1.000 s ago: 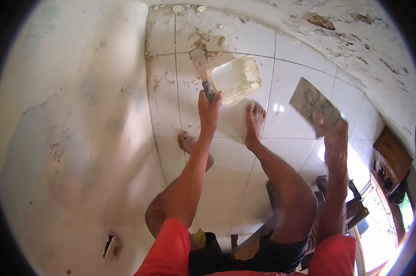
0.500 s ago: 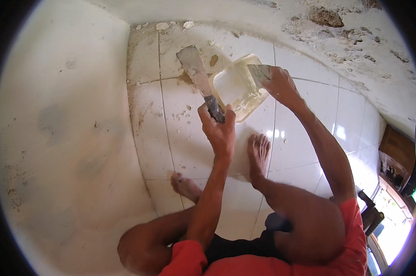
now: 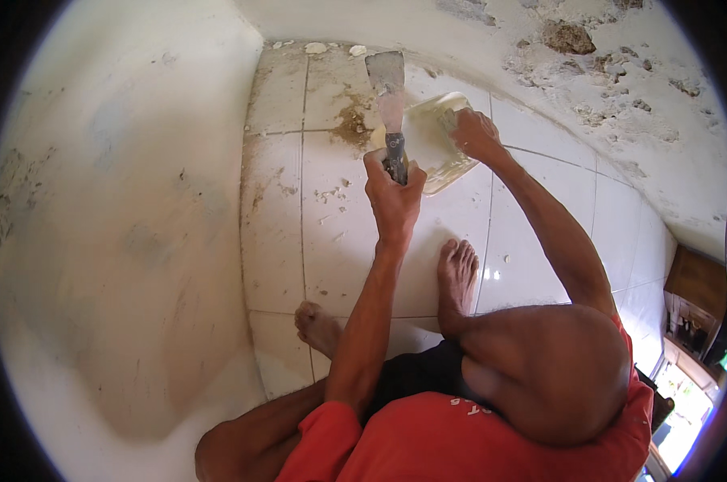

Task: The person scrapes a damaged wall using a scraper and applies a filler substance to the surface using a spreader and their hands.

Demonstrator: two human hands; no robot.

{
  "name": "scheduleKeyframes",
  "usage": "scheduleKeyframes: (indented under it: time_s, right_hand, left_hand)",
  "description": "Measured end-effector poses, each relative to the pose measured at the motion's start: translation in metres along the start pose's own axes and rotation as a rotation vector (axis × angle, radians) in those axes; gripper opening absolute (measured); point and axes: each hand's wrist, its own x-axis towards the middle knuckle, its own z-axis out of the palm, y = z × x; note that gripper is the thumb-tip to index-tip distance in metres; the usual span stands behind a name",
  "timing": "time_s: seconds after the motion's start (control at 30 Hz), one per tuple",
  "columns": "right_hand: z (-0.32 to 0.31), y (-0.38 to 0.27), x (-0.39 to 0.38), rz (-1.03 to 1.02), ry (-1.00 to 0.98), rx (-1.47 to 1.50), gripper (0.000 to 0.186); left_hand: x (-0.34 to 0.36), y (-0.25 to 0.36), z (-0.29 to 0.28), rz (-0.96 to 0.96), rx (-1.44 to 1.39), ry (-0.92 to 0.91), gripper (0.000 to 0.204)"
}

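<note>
White lettering (image 3: 473, 406) on red shirt (image 3: 428, 442), only partly visible.

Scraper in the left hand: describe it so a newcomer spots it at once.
On the white tiled floor, find the pale rectangular tub. Left of it in view, the left hand grips the scraper by a dark handle, its grey, smeared blade widening toward the tip. Unlike the flat tool at the right hand, mostly hidden, it shows its whole blade.

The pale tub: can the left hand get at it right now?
Probably yes: the left hand appears close to the pale tub, with nothing visible between them. It grips a putty knife, though, so it may need freeing first.
</note>
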Motion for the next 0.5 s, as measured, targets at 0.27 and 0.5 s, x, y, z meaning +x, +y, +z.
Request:
scheduleKeyframes:
  time_s: [0.27,0.5]
  right_hand:
    - [-0.01,-0.016,-0.005,0.079,-0.23,0.096,0.031]
    - [-0.02,0.007,0.003,0.028,-0.005,0.026,0.031]
  left_hand:
    - [-0.004,-0.012,-0.001,0.098,-0.089,0.105,0.031]
    - [-0.006,-0.004,0.012,-0.049,-0.13,0.149,0.03]
